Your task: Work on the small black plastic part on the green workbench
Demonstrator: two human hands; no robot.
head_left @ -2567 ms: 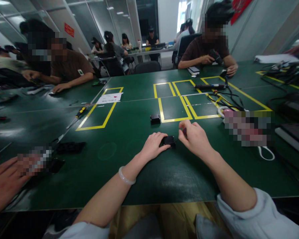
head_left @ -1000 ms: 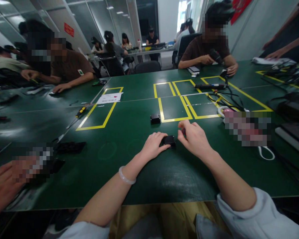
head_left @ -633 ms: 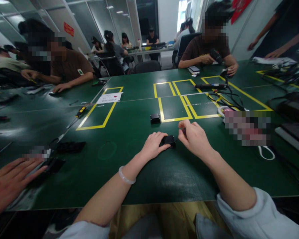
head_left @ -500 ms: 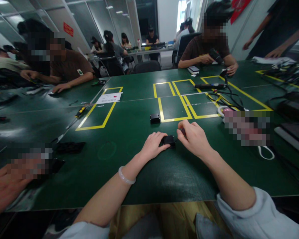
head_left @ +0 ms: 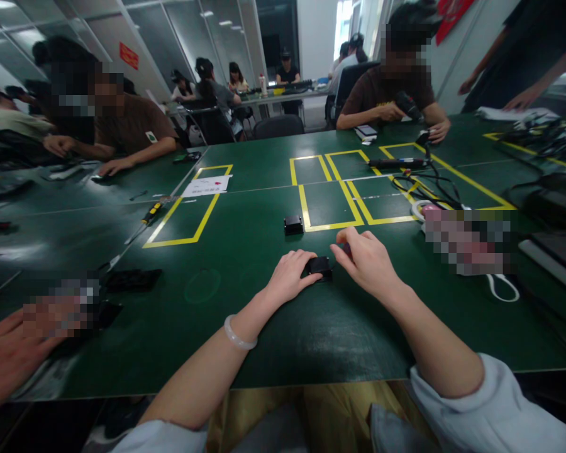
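A small black rectangular block (head_left: 321, 267) with little tabs at its corners rests on the green table. My left hand (head_left: 290, 274) is closed on its left end, thumb along the near side and fingers over the far side. Just right of the block, my right hand (head_left: 365, 261) hovers with curled fingers, thumb and index finger close together. Whatever those fingers hold, if anything, is hidden. Beyond my hands sits a second similar black block (head_left: 293, 224), which neither hand touches.
Yellow tape outlines (head_left: 332, 226) mark the table. A screwdriver (head_left: 151, 212) lies to the left, near a paper label (head_left: 206, 185). Another person's hand (head_left: 51, 314) is at the left edge. Right are a blurred pinkish item (head_left: 466, 242) and black cables (head_left: 436, 182).
My right hand's fingertips have shifted very slightly to the left beside the block. My left hand and both blocks stay where they were. The neighbouring person's hand at left has moved slightly right.
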